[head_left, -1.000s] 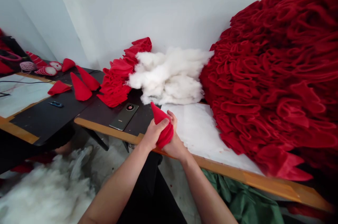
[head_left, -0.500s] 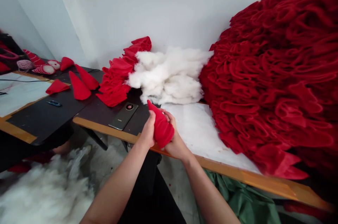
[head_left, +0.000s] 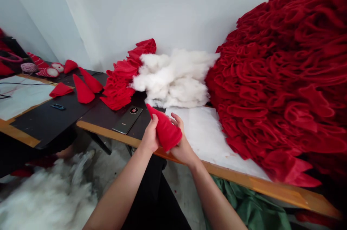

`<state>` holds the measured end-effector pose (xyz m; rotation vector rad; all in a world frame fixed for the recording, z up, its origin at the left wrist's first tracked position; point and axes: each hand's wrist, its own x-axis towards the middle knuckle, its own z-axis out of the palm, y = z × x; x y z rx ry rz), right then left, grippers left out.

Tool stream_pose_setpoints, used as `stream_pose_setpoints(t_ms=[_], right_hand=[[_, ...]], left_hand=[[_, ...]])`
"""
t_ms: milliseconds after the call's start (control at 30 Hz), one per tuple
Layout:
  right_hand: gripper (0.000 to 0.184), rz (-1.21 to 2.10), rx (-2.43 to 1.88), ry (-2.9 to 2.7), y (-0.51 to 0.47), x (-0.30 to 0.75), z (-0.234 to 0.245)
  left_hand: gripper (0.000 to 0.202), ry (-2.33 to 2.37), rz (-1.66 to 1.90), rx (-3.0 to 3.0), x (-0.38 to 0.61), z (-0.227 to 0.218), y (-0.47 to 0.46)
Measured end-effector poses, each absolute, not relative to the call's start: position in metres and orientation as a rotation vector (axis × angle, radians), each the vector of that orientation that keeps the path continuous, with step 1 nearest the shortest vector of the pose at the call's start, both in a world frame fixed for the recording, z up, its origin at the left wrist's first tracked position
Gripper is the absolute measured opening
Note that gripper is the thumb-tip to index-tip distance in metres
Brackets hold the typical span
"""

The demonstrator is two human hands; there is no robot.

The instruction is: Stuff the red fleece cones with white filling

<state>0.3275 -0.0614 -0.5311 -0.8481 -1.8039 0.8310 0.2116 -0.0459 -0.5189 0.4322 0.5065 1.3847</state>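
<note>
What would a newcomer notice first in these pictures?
A huge heap of ruffled red fabric fills the right side of the bench. To its left lies a white mound of fluffy stuffing. In front of these, at the bench's edge, the person's left hand and right hand hold a red fabric cone.

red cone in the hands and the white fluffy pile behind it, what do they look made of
The red cone between the left hand and right hand looks like soft felt or fleece: matte, no visible weave, creased where held. The white pile looks like polyester fiberfill, though cotton wadding is possible: loose, wispy tufts with a dull finish.
</note>
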Motion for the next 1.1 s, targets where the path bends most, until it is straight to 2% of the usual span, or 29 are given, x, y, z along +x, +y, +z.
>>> stream_pose_setpoints(t_ms=[100, 233, 333, 367, 500, 567, 667, 733, 867, 1000, 1100], right_hand=[[0.081, 0.85, -0.802, -1.757, -0.063, 0.327, -0.535], [0.09, 1.04, -0.846, -1.658, -0.063, 0.325, -0.536], [0.093, 1.062, -0.822, -1.689, -0.061, 0.328, -0.537], [0.087, 1.015, -0.815, -1.71, -0.06, 0.33, -0.538], [0.041, 0.721, -0.86, -1.71, -0.059, 0.34, -0.549], [0.035, 0.654, -0.901, -1.609, -0.063, 0.342, -0.554], [0.034, 0.545, -0.98, -1.489, -0.072, 0.335, -0.557], [0.042, 0.527, -1.006, -1.44, -0.076, 0.323, -0.556], [0.058, 0.762, -0.999, -1.189, -0.07, 0.298, -0.552], [0.06, 0.933, -0.969, -0.833, -0.06, 0.292, -0.55], [0.054, 0.968, -0.819, -0.91, -0.06, 0.303, -0.551]], left_hand=[[0.043, 0.53, 1.414, 0.469, 0.214, -0.516, -0.048], [0.035, 0.599, 1.371, 0.565, 0.221, -0.517, -0.052], [0.038, 0.597, 1.388, 0.531, 0.22, -0.518, -0.049], [0.04, 0.598, 1.403, 0.51, 0.218, -0.518, -0.046], [0.043, 0.623, 1.488, 0.436, 0.206, -0.514, -0.029], [0.043, 0.629, 1.524, 0.412, 0.201, -0.51, -0.021], [0.041, 0.638, 1.56, 0.377, 0.204, -0.508, -0.015], [0.042, 0.641, 1.558, 0.349, 0.213, -0.509, -0.018], [0.048, 0.622, 1.486, 0.338, 0.238, -0.515, -0.036], [0.05, 0.621, 1.565, 0.392, 0.249, -0.516, -0.049], [0.05, 0.617, 1.597, 0.38, 0.24, -0.511, -0.042]])
